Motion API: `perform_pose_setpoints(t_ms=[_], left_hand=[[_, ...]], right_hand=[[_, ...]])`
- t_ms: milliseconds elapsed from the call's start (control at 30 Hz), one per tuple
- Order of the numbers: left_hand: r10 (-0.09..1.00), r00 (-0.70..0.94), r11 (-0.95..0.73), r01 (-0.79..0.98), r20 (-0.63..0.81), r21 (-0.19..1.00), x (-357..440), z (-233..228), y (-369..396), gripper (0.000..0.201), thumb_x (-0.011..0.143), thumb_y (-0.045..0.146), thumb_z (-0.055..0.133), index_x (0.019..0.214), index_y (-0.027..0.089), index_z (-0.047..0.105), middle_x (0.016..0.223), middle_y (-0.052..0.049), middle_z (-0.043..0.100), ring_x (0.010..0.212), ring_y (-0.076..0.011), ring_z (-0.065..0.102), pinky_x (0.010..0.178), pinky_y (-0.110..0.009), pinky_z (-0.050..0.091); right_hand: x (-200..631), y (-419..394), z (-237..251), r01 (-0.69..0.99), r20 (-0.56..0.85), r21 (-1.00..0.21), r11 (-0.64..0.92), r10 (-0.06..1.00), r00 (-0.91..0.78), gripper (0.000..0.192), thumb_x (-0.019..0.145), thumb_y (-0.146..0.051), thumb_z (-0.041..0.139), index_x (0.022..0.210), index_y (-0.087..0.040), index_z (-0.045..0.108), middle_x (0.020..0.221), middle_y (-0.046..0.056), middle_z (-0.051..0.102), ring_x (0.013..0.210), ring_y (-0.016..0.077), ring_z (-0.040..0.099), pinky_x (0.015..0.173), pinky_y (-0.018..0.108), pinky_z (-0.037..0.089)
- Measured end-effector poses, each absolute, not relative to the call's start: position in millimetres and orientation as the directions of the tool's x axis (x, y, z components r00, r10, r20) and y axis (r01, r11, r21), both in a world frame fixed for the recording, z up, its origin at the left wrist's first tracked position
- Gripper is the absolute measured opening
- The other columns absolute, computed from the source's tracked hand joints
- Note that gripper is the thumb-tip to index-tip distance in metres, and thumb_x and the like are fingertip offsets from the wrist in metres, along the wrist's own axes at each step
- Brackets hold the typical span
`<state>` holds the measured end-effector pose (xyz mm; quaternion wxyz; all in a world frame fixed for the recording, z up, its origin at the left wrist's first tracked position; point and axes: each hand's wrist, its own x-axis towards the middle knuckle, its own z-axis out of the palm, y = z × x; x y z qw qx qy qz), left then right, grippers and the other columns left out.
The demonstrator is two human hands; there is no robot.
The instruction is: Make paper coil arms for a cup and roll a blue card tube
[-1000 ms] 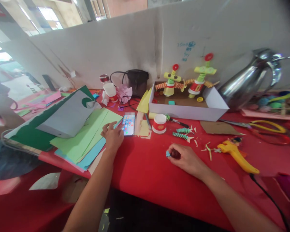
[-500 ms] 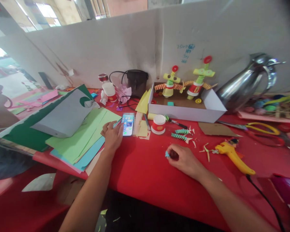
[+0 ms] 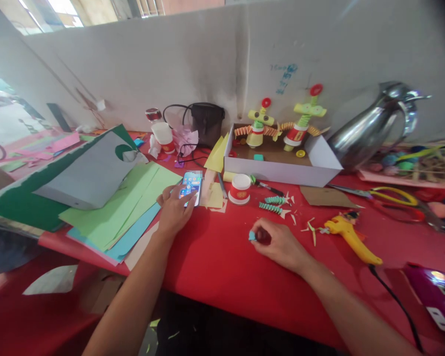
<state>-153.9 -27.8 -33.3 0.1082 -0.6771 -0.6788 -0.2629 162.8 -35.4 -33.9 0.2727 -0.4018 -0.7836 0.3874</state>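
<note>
My left hand (image 3: 175, 210) is at a lit smartphone (image 3: 195, 184) lying on the red table, with its fingers apart and reaching over the screen. Whether a fingertip presses the glass I cannot tell. My right hand (image 3: 276, 243) rests on the red cloth, thumb and fingertips closed on a small light-blue paper piece (image 3: 252, 236). Beyond it lie two green folded-paper springs (image 3: 270, 207) with pale star-shaped ends. A red and white paper cup (image 3: 240, 189) stands upside down between the two hands.
At the back, a white box (image 3: 282, 170) holds two paper-cup figures (image 3: 295, 132). Coloured paper sheets (image 3: 111, 217) lie on the left. To the right are a yellow glue gun (image 3: 352, 240) with a cord, scissors (image 3: 393, 197), cardboard (image 3: 328, 197) and a steel jug (image 3: 367, 128).
The left hand's fingers have spread and moved over the phone screen from its left edge. My right hand keeps its pinch on the blue paper. The view has shifted slightly.
</note>
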Motion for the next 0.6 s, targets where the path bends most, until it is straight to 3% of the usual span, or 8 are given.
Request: perform_pose_setpoints(t_ms=[67,133,200,300,400,600], left_hand=[[0.803,-0.070,-0.130,0.949,0.591,0.288,-137.3,-25.0,-31.9,0.025,0.091,0.031,0.057,0.106,0.028,0.077,0.120,-0.010,0.069,0.120,-0.0344,0.047,0.097,-0.055,0.032],[0.808,0.034,-0.328,0.855,0.588,0.402,-108.2,-14.7,-37.2,0.019,0.087,0.027,0.063,0.099,0.028,0.078,0.108,-0.009,0.072,0.110,-0.0295,0.055,0.097,-0.051,0.038],[0.851,0.267,-0.511,0.620,0.453,0.595,-71.9,-5.3,-41.1,0.030,0.084,0.025,0.067,0.113,0.028,0.073,0.110,-0.008,0.071,0.100,-0.0235,0.062,0.091,-0.043,0.047],[0.871,0.403,-0.447,0.410,0.282,0.795,-24.4,2.5,-39.8,0.039,0.081,0.017,0.068,0.120,0.025,0.070,0.100,-0.007,0.073,0.085,-0.0183,0.065,0.078,-0.033,0.052],[0.884,0.363,-0.427,0.374,0.293,0.823,-3.2,0.1,-32.1,0.032,0.082,0.011,0.065,0.111,0.021,0.074,0.088,-0.006,0.070,0.078,-0.0160,0.063,0.074,-0.030,0.051],[0.823,0.385,-0.524,0.230,0.418,0.820,-12.0,-18.0,-24.9,0.021,0.078,0.025,0.076,0.099,0.022,0.077,0.097,-0.007,0.062,0.088,-0.0166,0.060,0.076,-0.030,0.052]], right_hand=[[165.9,-32.6,-32.9,0.348,0.161,-0.877,0.331,0.885,-0.436,0.014,0.078,-0.018,0.067,0.087,-0.025,0.057,0.081,-0.001,0.064,0.074,0.0153,0.060,0.069,0.029,0.047],[169.6,-28.9,-32.9,0.201,0.159,-0.950,0.237,0.927,-0.340,0.019,0.078,-0.025,0.071,0.090,-0.025,0.057,0.087,0.000,0.066,0.081,0.0164,0.062,0.075,0.031,0.049],[172.9,-25.0,-33.7,0.042,0.091,-0.993,0.109,0.948,-0.303,0.026,0.076,-0.029,0.076,0.091,-0.025,0.056,0.090,0.000,0.066,0.084,0.0161,0.063,0.077,0.031,0.050],[176.7,-20.2,-33.9,-0.108,-0.022,-0.993,-0.055,0.958,-0.287,0.034,0.070,-0.029,0.083,0.091,-0.025,0.056,0.086,-0.003,0.064,0.082,0.0135,0.061,0.075,0.027,0.049],[179.7,-17.5,-31.1,-0.200,-0.085,-0.969,-0.142,0.959,-0.269,0.037,0.067,-0.026,0.085,0.089,-0.025,0.056,0.083,-0.004,0.063,0.080,0.0116,0.059,0.074,0.025,0.048],[177.8,-20.7,-23.5,-0.223,-0.183,-0.936,-0.271,0.919,-0.348,0.037,0.063,-0.022,0.086,0.085,-0.023,0.057,0.076,-0.005,0.062,0.073,0.0101,0.056,0.068,0.023,0.045]])
